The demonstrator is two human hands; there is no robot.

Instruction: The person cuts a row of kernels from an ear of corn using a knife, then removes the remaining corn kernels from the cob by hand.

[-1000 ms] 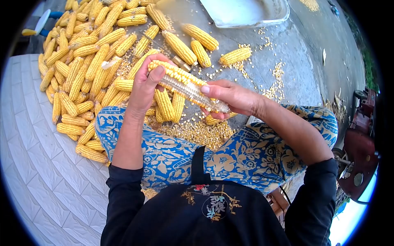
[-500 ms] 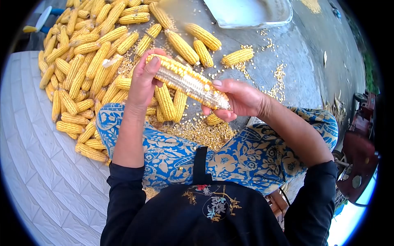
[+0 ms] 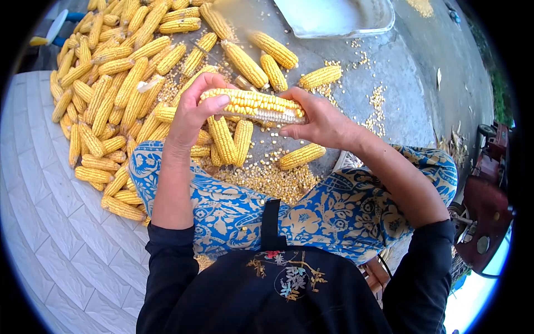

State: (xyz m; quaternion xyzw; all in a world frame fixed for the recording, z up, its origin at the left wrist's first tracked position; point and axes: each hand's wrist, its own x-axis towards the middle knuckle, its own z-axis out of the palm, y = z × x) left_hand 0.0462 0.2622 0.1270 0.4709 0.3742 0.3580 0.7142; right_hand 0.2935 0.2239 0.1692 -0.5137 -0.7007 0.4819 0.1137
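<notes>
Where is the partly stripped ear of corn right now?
In the head view, the partly stripped ear is above and slightly left of centre, gripped by the left hand at one end, with the right hand at the other.

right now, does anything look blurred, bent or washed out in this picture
Head view: wide-angle distortion bows the pale grey, brick-patterned mat toward the round black border; head view: a hazy smear softens a patch at the top edge; head view: bright glare washes out the lower right; head view: the partly stripped yellow corn ear between the bare left hand and right hand looks fairly clear
</notes>
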